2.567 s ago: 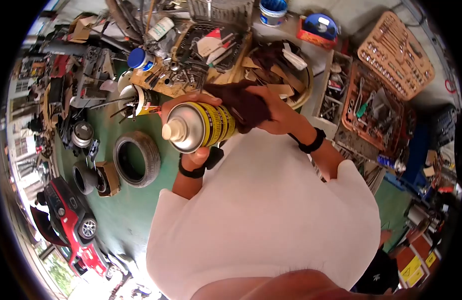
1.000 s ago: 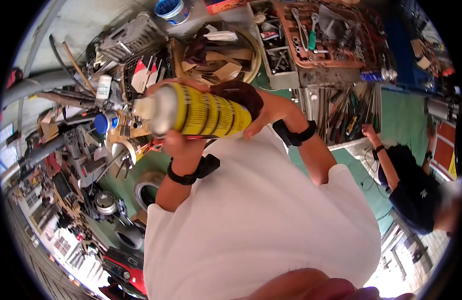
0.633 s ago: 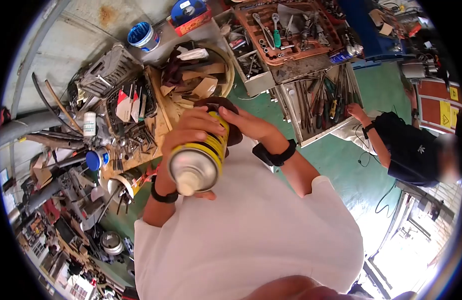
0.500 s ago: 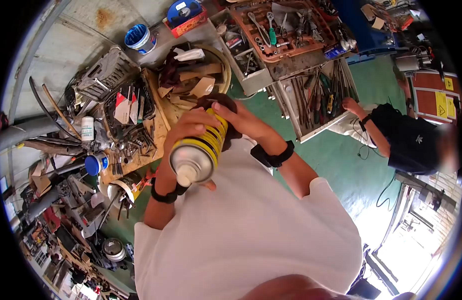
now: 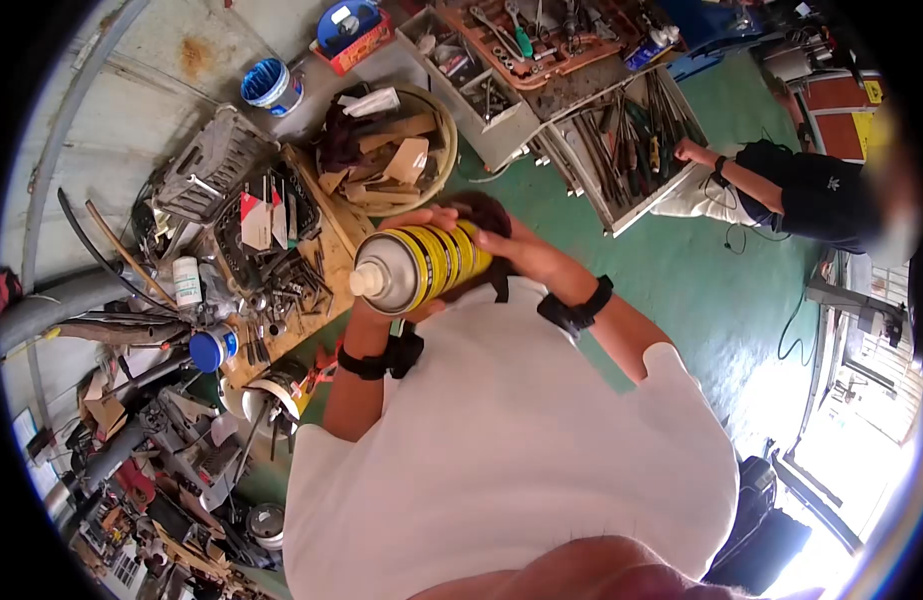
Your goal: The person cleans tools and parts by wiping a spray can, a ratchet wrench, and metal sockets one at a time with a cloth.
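A yellow spray can (image 5: 444,262) with black bands lies tilted in front of my chest, its cream nozzle pointing left. My left hand (image 5: 429,218) is wrapped round it from beneath, near the silver top; fingers show above and below the can. My right hand (image 5: 530,256) presses on the base end with the thumb on the yellow side. A dark brown rag (image 5: 485,212) is bunched between my right hand and the can's base. The can's underside and most right-hand fingers are hidden.
Left is a wooden bench (image 5: 334,268) with small tools and a blue-lidded tub (image 5: 214,348). Ahead stand a round bin (image 5: 444,150) of cardboard scraps and an open tool drawer (image 5: 614,218). A co-worker's hand (image 5: 696,153) is at the drawer's right edge.
The can has turned from pointing toward me to lying more sideways, nozzle to the left. Both hands moved with it and still hold it. The head view has shifted slightly.
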`<action>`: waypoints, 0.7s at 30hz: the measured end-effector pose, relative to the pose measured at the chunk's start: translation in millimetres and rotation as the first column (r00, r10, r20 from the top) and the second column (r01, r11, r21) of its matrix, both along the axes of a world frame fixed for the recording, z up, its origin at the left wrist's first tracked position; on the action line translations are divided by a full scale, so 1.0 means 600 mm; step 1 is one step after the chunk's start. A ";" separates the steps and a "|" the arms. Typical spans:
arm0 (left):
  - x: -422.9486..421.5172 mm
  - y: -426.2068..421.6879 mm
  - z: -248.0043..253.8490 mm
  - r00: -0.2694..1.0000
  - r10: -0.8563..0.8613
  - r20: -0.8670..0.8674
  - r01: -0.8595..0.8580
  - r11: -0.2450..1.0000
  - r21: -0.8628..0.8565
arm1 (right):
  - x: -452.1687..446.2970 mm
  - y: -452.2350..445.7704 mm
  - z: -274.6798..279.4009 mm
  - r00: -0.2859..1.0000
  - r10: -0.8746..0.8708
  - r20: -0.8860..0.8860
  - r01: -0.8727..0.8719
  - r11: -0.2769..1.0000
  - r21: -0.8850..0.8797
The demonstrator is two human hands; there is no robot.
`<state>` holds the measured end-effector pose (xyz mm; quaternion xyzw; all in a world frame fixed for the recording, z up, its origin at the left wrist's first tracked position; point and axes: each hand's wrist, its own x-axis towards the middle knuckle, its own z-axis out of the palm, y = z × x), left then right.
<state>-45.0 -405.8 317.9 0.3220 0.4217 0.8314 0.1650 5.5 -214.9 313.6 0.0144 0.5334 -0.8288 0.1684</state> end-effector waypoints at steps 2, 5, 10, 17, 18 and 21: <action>-0.006 0.010 0.009 0.999 -0.022 -0.047 0.022 1.000 -0.014 | 0.008 0.008 0.024 0.999 0.014 0.035 -0.010 0.995 -0.098; -0.001 0.015 0.029 0.990 -0.080 -0.117 0.063 0.988 -0.140 | 0.020 0.025 0.028 0.998 0.010 0.066 0.000 0.988 -0.154; -0.008 0.078 0.028 0.986 0.131 -0.103 -0.128 0.991 0.036 | -0.003 0.066 -0.005 1.000 0.000 0.005 0.002 0.934 -0.356; -0.039 0.171 0.022 0.847 0.504 -0.166 -0.518 0.854 -0.049 | -0.068 0.121 -0.020 0.895 -0.268 -0.358 0.276 0.961 -0.028; -0.046 0.183 0.003 0.873 0.476 -0.104 -0.479 0.878 -0.004 | -0.067 0.135 -0.013 0.885 -0.290 -0.365 0.343 0.935 0.091; -0.039 0.198 0.010 0.920 0.389 0.036 -0.388 0.921 -0.040 | -0.052 0.153 -0.015 0.844 -0.267 -0.465 0.418 0.871 0.259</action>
